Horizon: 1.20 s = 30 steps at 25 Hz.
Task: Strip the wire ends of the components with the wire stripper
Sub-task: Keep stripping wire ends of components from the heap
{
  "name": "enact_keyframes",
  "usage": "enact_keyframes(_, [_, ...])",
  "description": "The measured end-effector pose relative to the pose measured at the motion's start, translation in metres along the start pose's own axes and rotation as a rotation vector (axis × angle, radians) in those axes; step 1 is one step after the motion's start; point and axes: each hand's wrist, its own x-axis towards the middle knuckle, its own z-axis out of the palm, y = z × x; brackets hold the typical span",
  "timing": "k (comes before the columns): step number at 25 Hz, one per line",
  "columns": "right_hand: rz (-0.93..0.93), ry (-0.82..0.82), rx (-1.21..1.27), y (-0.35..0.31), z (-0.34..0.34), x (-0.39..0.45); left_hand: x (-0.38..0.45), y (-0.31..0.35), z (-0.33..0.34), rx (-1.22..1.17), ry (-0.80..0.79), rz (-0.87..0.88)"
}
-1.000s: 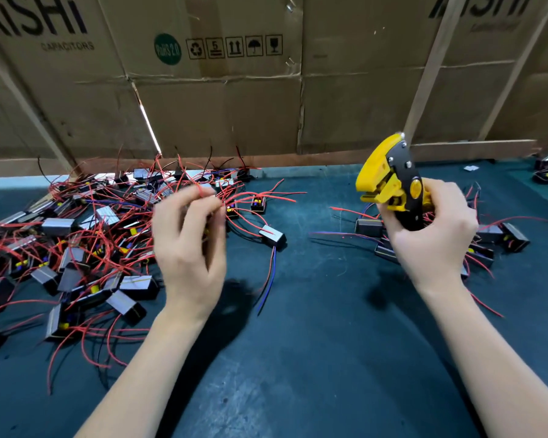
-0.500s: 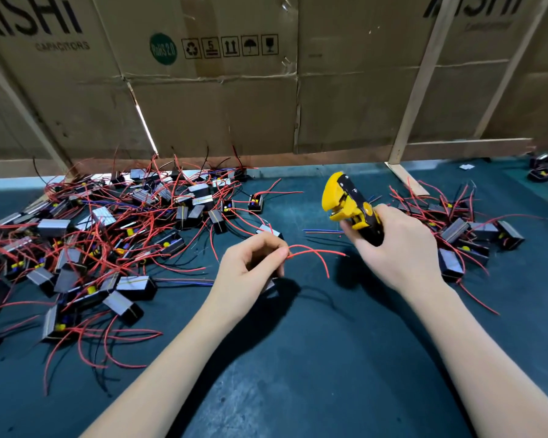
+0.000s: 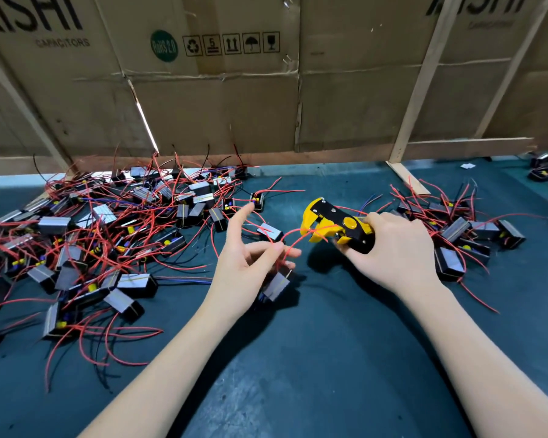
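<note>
My right hand point(image 3: 396, 251) grips the yellow and black wire stripper point(image 3: 336, 227), jaws pointing left and open. My left hand point(image 3: 250, 263) pinches a red wire point(image 3: 293, 237) between thumb and middle finger, with the index finger stretched out. That wire arcs up to the stripper's jaws. It belongs to a small black component with a silver face point(image 3: 277, 284) that hangs just under my left fingers, close to the mat.
A big tangle of components with red wires point(image 3: 108, 235) covers the left of the dark green mat point(image 3: 329, 358). A smaller heap point(image 3: 462, 235) lies right of my right hand. Cardboard walls point(image 3: 219, 105) and a wooden strip point(image 3: 407, 178) close the back.
The stripper has tilted down and leftward toward the wire. My left hand has opened its index finger and brought the red wire's end up to the jaws.
</note>
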Motion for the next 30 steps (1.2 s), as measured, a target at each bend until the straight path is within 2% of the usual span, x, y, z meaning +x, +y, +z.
enact_keyframes(4, [0.039, -0.01, 0.009, 0.004, -0.001, 0.002, 0.004, -0.001, -0.007, 0.131, -0.047, 0.039])
enact_keyframes(9, [0.084, 0.007, 0.009, 0.01, -0.002, 0.004, 0.003, 0.002, -0.023, 0.77, 0.106, 0.2])
enact_keyframes(11, [0.098, 0.012, 0.01, 0.011, -0.002, 0.004, 0.001, 0.006, -0.023, 0.925, 0.163, 0.162])
enact_keyframes(14, [0.093, 0.026, 0.029, 0.01, -0.002, 0.004, -0.003, 0.008, -0.013, 1.166, 0.105, 0.025])
enact_keyframes(15, [0.087, 0.029, 0.031, 0.01, -0.002, 0.004, -0.003, 0.006, -0.008, 1.188, 0.062, 0.0])
enact_keyframes(17, [0.076, 0.029, 0.026, 0.009, -0.002, 0.003, -0.005, 0.001, 0.0, 1.078, -0.02, -0.016])
enact_keyframes(20, [0.069, 0.019, 0.019, 0.009, -0.001, 0.004, -0.006, -0.002, 0.004, 0.857, -0.138, 0.069])
enact_keyframes(23, [0.076, 0.026, 0.032, 0.009, -0.001, 0.004, -0.005, -0.005, 0.004, 0.846, -0.232, 0.168])
enact_keyframes(30, [0.048, 0.052, 0.029, 0.009, -0.001, 0.004, -0.007, -0.009, 0.02, 0.9, -0.023, 0.118])
